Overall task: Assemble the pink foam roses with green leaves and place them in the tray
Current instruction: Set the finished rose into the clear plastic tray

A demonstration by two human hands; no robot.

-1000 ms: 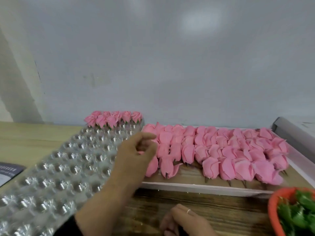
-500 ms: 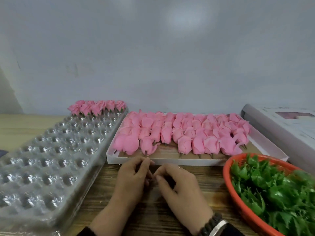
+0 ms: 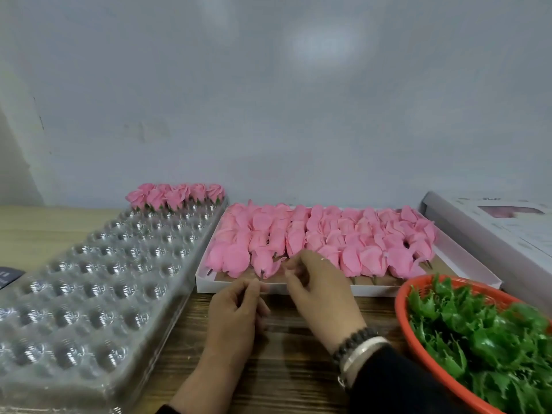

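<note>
Wooden table (image 3: 298,369) — both hands curled: left (image 3: 236,318), right (image 3: 319,291) (contents indiscernible).

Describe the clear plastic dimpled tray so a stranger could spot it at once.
On the wooden table, look left of the white cardboard box of loose pink foam roses. The clear plastic dimpled tray lies there; alone it has rows of round cups, with finished roses along its far edge.
</note>
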